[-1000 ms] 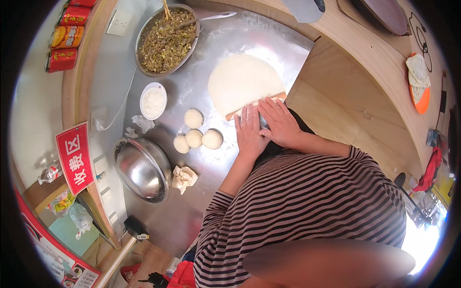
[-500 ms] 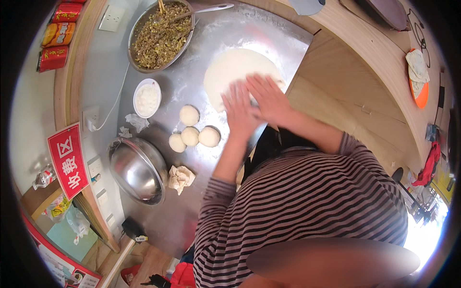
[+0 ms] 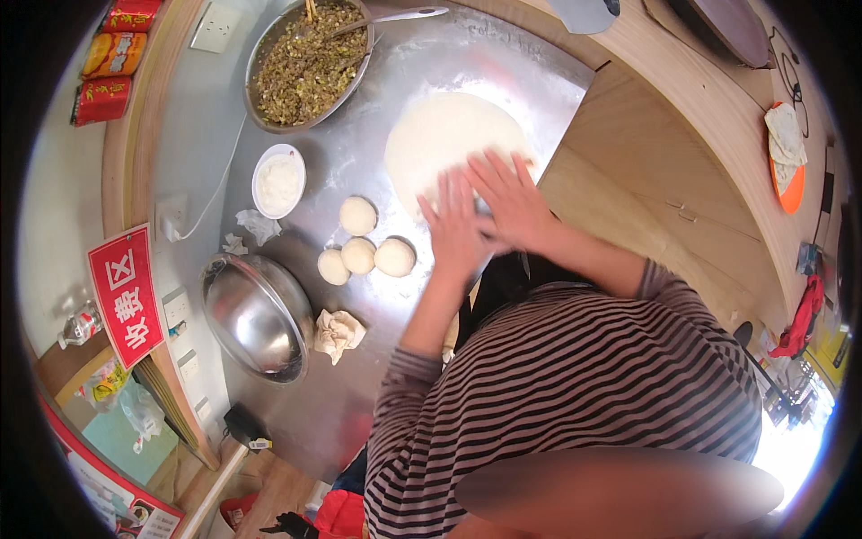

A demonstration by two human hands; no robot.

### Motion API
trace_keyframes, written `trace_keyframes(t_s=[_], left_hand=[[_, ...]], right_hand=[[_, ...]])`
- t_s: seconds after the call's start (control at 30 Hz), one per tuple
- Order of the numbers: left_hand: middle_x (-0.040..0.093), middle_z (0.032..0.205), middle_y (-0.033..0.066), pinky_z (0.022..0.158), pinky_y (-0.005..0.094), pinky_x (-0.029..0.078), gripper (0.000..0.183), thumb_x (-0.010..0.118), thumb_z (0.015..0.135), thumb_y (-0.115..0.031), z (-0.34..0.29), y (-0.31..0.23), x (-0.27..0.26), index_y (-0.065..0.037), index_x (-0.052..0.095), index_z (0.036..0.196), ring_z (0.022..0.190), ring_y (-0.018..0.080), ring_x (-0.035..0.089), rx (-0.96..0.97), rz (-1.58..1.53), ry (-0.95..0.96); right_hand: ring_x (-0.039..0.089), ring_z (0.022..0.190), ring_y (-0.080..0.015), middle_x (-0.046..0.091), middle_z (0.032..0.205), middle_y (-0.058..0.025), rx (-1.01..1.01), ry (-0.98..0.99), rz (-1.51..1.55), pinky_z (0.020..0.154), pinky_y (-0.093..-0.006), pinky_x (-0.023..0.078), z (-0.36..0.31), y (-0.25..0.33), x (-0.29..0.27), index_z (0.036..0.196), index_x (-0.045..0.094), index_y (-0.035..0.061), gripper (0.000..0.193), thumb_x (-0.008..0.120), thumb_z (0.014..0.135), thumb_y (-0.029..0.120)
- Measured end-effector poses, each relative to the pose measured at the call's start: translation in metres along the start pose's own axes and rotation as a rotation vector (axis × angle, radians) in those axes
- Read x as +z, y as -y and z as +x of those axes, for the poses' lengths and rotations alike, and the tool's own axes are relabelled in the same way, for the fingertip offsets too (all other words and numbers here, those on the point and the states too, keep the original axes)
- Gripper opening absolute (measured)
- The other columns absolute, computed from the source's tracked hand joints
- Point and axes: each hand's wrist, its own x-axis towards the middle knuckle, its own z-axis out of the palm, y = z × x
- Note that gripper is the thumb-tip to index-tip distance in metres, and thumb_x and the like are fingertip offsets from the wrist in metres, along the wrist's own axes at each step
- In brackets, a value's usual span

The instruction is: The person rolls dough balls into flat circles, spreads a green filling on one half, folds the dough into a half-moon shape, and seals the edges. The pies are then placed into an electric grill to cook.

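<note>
A wide, flat round of pale dough [image 3: 449, 130] lies on the floured metal worktop [image 3: 296, 422]. Both hands rest on its near edge, fingers stretched out. My left hand [image 3: 458, 229] is palm down with its fingertips on the dough. Beside it, my right hand [image 3: 510, 202] also lies flat, its fingers spread slightly and angled to the left. The hands nearly touch, and what is under the palms is hidden. Several dough balls [image 3: 358, 216] sit grouped to the left of my left hand.
A bowl of chopped filling [image 3: 310, 67] with a spoon [image 3: 404, 15] stands far left. Nearer are a white bowl of white paste or powder [image 3: 278, 184], a large steel bowl [image 3: 260, 319] and a crumpled cloth [image 3: 338, 335]. A wooden counter [image 3: 669, 85] curves along the right.
Both hands have slid a little toward me over the dough, leaving more of its surface showing. The view has shifted slightly; the bowls and dough balls stay in place.
</note>
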Motion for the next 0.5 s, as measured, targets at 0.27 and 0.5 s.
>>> trace_keyframes(t_s=[0.27,0.5], left_hand=[[0.028,0.162,0.0222,0.116,0.0707,0.000,0.130,0.077,0.057,-0.074,0.069,0.037,-0.017,0.000,0.032,0.154,0.153,0.0378,0.017,-0.009,0.109,-0.070],[0.033,0.159,0.0219,0.116,0.0696,-0.005,0.100,0.075,0.075,-0.053,-0.069,-0.002,0.000,-0.001,0.036,0.151,0.150,0.0382,0.027,-0.048,-0.132,0.106]], right_hand=[[0.023,0.151,-0.0350,0.035,0.159,-0.0172,0.025,-0.118,-0.188,0.121,-0.0595,0.011,0.068,-0.012,-0.016,0.146,0.049,0.0069,0.068,0.053,0.094,0.051],[0.052,0.123,-0.0301,0.058,0.126,-0.0110,-0.079,-0.281,0.082,0.111,-0.0459,0.037,-0.054,-0.027,0.000,0.130,0.059,0.0027,0.046,0.060,0.086,0.015]])
